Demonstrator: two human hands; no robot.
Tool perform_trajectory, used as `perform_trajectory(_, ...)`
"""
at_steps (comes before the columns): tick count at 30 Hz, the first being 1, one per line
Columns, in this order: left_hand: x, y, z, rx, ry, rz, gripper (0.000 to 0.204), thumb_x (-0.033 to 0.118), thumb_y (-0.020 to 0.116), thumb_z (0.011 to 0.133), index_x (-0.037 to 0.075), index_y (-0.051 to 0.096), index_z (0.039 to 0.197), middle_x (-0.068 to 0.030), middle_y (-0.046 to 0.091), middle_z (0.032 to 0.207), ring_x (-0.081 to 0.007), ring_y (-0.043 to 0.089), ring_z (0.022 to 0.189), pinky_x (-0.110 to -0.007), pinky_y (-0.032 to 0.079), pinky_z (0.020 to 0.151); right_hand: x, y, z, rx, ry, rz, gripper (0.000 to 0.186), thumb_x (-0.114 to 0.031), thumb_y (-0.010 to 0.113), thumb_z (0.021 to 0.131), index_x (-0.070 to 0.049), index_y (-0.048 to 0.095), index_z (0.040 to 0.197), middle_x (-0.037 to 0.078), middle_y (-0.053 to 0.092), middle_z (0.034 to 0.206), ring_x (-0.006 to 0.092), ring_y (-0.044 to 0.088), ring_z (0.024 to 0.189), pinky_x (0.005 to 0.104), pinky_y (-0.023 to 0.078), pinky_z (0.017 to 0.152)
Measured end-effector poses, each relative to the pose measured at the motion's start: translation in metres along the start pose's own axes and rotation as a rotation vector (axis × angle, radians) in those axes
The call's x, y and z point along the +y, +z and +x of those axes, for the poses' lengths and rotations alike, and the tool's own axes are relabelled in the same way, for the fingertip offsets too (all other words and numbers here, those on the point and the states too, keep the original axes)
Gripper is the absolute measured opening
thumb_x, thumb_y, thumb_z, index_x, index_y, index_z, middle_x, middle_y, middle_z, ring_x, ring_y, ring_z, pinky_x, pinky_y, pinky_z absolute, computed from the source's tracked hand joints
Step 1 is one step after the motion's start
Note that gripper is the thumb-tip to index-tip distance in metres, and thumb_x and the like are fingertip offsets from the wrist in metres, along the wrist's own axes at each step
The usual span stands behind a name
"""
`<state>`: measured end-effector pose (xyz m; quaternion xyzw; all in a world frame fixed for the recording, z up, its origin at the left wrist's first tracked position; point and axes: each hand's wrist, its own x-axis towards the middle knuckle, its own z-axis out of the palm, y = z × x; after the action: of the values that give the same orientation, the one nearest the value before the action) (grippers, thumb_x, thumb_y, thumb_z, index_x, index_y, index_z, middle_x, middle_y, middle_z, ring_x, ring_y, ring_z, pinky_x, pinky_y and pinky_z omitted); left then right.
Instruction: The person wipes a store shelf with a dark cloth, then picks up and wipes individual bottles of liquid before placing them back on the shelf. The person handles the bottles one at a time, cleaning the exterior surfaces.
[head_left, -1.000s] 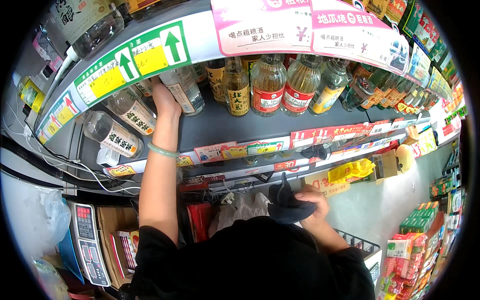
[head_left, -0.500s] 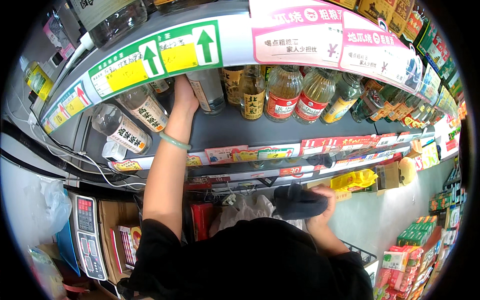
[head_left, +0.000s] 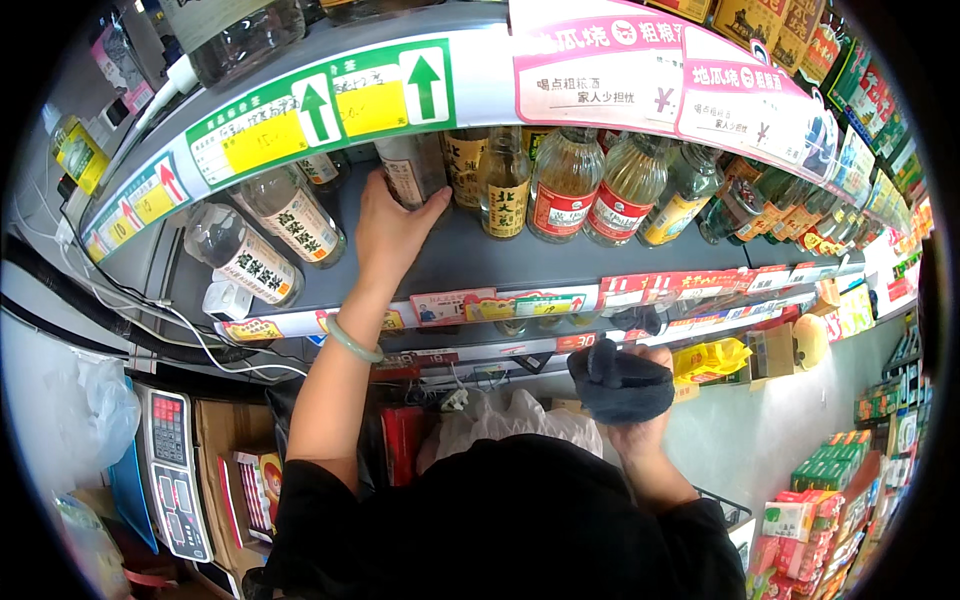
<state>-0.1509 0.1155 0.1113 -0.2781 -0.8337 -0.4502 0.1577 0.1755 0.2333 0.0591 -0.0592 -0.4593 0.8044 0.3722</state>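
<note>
A shopper's-eye view of a store shelf: the left hand, a pale green bangle on its wrist, wraps thumb and fingers around the lower part of a clear bottle, whose pale label carries small print partly covered by the grip. The bottle is set back from the shelf's front edge, toward its left end, its top hidden behind the upper ledge.

Green-bordered price tags with white arrows and handwriting on yellow fields line that ledge; pink-and-white cards with dark printed characters run to their right. Toward the shelf's left corner, two clear bottles bear white labels in bold black characters. Just right of the held bottle, a bottle wears a gold label with black characters, followed by two red-labelled bottles and a yellow-labelled one.

Well apart from the left hand, the right hand clasps a dark cloth in front of the shelf's front edge, away from the held bottle.
</note>
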Motion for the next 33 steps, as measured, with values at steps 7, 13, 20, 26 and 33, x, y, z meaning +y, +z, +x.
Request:
perform_trajectory(7, 0.016, -0.032, -0.007, 0.004, -0.052, -0.038, 0.061, 0.034, 0.080, 0.069, -0.003, 0.050, 0.107, -0.0205, 0.063, 0.099, -0.0342, 0.064, 0.093, -0.040, 0.051, 0.076, 0.006, -0.010, -0.006, -0.008, 0.098, 0.123, 0.034, -0.038, 0.042, 0.100, -0.015, 0.048, 0.123, 0.005, 0.054, 0.122, 0.0194, 0.055, 0.112, 0.0370, 0.046, 0.097)
perform_trajectory(13, 0.041, -0.063, -0.008, -0.199, -0.264, -0.605, 0.026, 0.011, 0.072, 0.077, -0.001, 0.056, 0.093, -0.0088, 0.063, 0.083, -0.0141, 0.064, 0.064, -0.024, 0.049, 0.052, -0.004, 0.020, -0.003, 0.161, 0.163, 0.240, 0.025, -0.029, 0.050, 0.096, -0.007, 0.046, 0.109, 0.008, 0.057, 0.111, 0.0184, 0.058, 0.101, 0.0326, 0.047, 0.090)
perform_trajectory(20, 0.049, -0.088, -0.068, -0.358, -0.393, -0.826, 0.037, 0.003, 0.070, 0.079, 0.000, 0.052, 0.111, -0.0058, 0.062, 0.092, -0.0156, 0.064, 0.080, -0.031, 0.054, 0.071, 0.006, 0.021, 0.002, -0.011, 0.073, 0.279, 0.040, -0.034, 0.053, 0.095, -0.012, 0.043, 0.127, 0.007, 0.052, 0.124, 0.0202, 0.053, 0.116, 0.0365, 0.044, 0.099)
perform_trajectory(26, 0.074, -0.083, -0.148, -0.462, -0.365, -0.899, 0.068, 0.010, 0.077, 0.073, 0.002, 0.041, 0.130, -0.0096, 0.058, 0.115, -0.0196, 0.061, 0.095, -0.035, 0.052, 0.082, 0.002, 0.067, 0.025, -0.010, 0.170, 0.269, 0.046, -0.020, 0.057, 0.092, -0.006, 0.039, 0.131, 0.010, 0.053, 0.123, 0.0198, 0.058, 0.107, 0.0343, 0.047, 0.094)
perform_trajectory(33, 0.106, -0.072, -0.178, -0.562, -0.204, -0.349, 0.076, 0.021, 0.082, 0.066, -0.004, 0.039, 0.123, -0.0162, 0.064, 0.106, -0.0251, 0.066, 0.095, -0.035, 0.051, 0.082, 0.022, 0.076, 0.022, -0.233, 0.319, 0.156, 0.070, -0.014, 0.053, 0.092, -0.003, 0.015, 0.150, 0.011, 0.031, 0.149, 0.0198, 0.033, 0.136, 0.0341, 0.026, 0.111)
